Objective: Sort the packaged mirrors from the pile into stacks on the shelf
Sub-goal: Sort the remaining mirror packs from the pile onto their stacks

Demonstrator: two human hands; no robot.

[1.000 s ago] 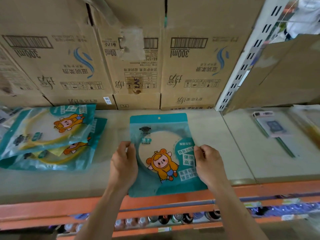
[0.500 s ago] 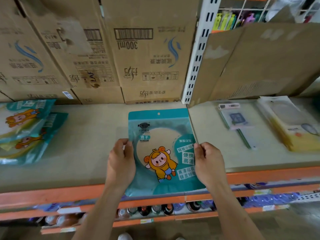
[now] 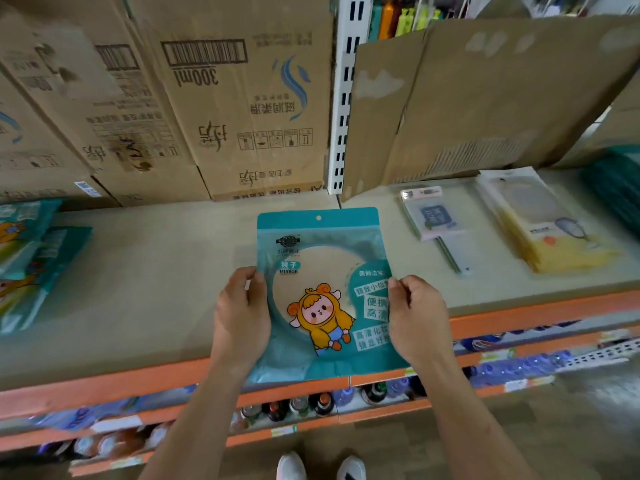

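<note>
Warehouse-style shelving fills the view, with a pale beige shelf [image 3: 156,271] running side to side and an orange front rail [image 3: 104,386] along its near edge. A white slotted upright [image 3: 341,98] stands at the back. Left of the upright, brown cardboard boxes [image 3: 242,98] printed upside down line the back; right of it, a flattened cardboard sheet [image 3: 485,98] leans against the back.

Just below the upright, in front of it, is a teal mirror packet [image 3: 322,258]. It is flat and face up, with a hang hole at the top, a round clear window, the word MIRROR and a cartoon child in a yellow sheep hood. Its lower edge overhangs the rail; whether it rests on the shelf cannot be told. The left hand [image 3: 242,313] holds its left edge and the right hand [image 3: 415,317] its right edge, each grip a pinch, with curled fingers over the packet's front.

Far left of the upright, a loose pile of similar teal packets [image 3: 31,265] lies at the frame's edge. Right of the upright lie a slim grey and pink carded pack [image 3: 433,220], then a stack of clear and yellow packs [image 3: 547,223], then blurred teal goods [image 3: 616,181] at the far right.

Below the upright, under the rail, bottles [image 3: 311,403] stand on a lower shelf, and two white shoes [image 3: 291,465] show on the floor.
</note>
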